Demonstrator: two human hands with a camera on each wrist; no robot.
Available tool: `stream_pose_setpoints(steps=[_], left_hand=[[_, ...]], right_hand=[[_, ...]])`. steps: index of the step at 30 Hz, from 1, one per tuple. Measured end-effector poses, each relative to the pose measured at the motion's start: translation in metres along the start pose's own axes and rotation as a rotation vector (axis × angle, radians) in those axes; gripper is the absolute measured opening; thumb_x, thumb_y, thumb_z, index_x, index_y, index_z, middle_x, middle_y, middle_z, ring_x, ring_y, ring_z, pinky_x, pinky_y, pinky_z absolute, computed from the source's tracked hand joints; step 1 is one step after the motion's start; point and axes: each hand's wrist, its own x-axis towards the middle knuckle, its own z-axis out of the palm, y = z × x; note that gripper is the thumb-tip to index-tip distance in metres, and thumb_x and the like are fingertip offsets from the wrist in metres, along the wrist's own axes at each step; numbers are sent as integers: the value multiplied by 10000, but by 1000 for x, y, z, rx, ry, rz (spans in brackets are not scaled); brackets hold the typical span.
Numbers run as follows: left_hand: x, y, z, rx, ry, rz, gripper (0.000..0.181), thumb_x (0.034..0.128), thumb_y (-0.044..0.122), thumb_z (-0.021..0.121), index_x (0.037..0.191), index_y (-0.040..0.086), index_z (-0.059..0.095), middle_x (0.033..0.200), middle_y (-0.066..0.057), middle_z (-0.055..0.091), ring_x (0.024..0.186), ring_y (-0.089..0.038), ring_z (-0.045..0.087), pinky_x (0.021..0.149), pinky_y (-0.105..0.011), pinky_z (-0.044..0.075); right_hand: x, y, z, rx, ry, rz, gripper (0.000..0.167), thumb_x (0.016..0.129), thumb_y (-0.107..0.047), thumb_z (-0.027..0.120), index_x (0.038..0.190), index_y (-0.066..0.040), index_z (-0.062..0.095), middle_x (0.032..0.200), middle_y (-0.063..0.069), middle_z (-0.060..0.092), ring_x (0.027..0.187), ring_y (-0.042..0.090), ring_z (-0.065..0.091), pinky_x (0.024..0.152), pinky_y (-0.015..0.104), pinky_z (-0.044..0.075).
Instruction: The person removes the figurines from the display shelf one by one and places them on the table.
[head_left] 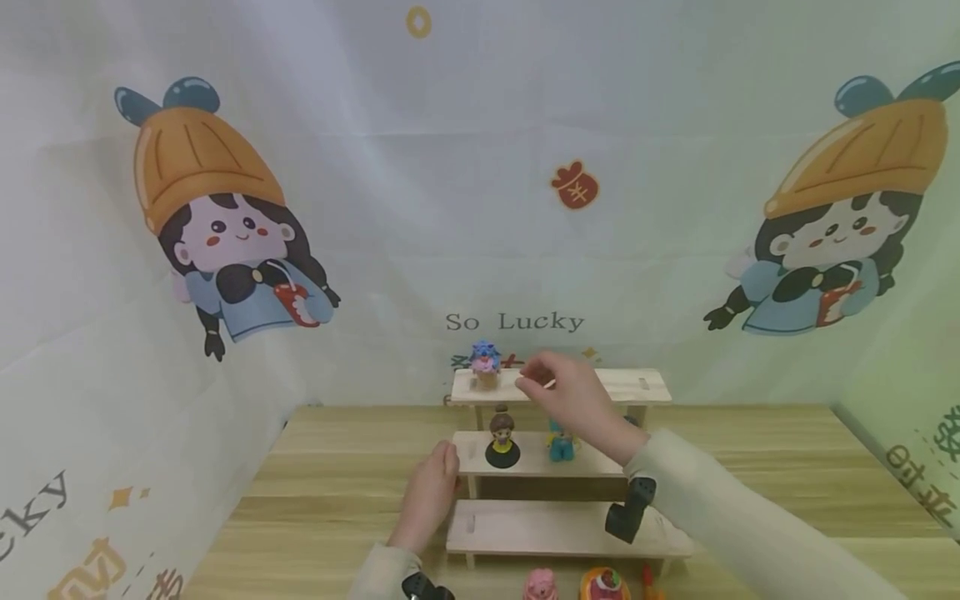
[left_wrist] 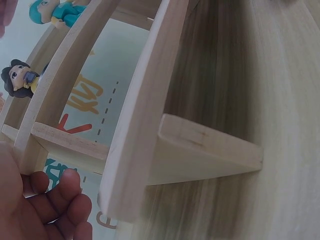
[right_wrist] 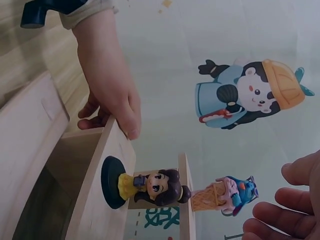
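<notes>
My left hand (head_left: 427, 496) grips the left end of the middle tier of a wooden stepped shelf (head_left: 555, 529); the right wrist view shows its thumb on top and fingers curled below. Just right of a blue and pink ice-cream-cone figure (head_left: 485, 362) on the top tier, my right hand (head_left: 573, 400) hovers with curved, parted fingers and holds nothing. On the middle tier stand a brown-haired doll (head_left: 502, 437) with a round dark base and a teal figure (head_left: 561, 443), the latter partly behind my right hand. The cone figure (right_wrist: 225, 196) stands upright, apart from my right fingers.
At the bottom edge of the head view, in front of the shelf, are a pink figure (head_left: 540, 585), an orange round toy (head_left: 604, 585) and a slim orange-red item (head_left: 649, 579). Printed cloth walls (head_left: 390, 208) surround the wood-grain table (head_left: 300, 492).
</notes>
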Motion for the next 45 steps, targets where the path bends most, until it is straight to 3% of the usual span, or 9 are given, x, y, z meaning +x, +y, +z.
stream_pose_setpoints(steps=[4,8,17,22,29,37,45], left_hand=[[1,1,-1,2,-4,0,265,1031,207,321,869,87,494,625,-6,504,551,-135,438,527,-289,364],[1,1,-1,1,-3,-11,268,1031,215,323,869,90,496,628,-6,510,555,-134,443,526,-290,367],[1,2,1,-28,-7,-21,277,1032,223,313,869,87,491,633,-19,518,559,-137,451,528,-295,371],[-1,1,2,-47,-10,-26,275,1032,225,316,869,90,492,627,-16,512,557,-137,452,529,-300,373],[0,1,0,-46,4,-29,279,1036,233,323,868,94,496,626,-10,503,564,-125,463,543,-297,383],[-1,0,-2,-32,9,-16,289,1039,232,318,864,88,496,631,-16,515,569,-118,471,551,-295,394],[-1,-1,0,-48,5,-23,277,1036,221,325,868,89,501,634,-11,514,573,-122,472,566,-294,402]], right_hand=[[9,0,2,8,9,16,172,924,-244,632,997,-90,655,942,36,691,847,177,634,699,323,511],[20,-1,6,-4,22,23,183,928,-259,625,1000,-92,646,961,46,689,897,192,636,768,357,514],[42,-1,16,9,-27,89,384,941,-310,598,1241,-72,585,1245,100,620,1138,273,589,937,429,477],[49,5,27,-16,-42,89,426,948,-332,579,1289,-77,556,1282,103,604,1151,265,582,942,418,476],[58,1,32,19,-74,166,464,968,-371,533,1352,-111,507,1318,115,578,1155,265,586,933,426,483],[63,-4,38,46,-117,182,418,981,-357,508,1330,-127,527,1319,104,578,1177,272,573,955,444,470],[66,-2,43,48,-110,188,326,980,-313,524,1238,-125,592,1232,55,627,1118,225,595,933,407,483]])
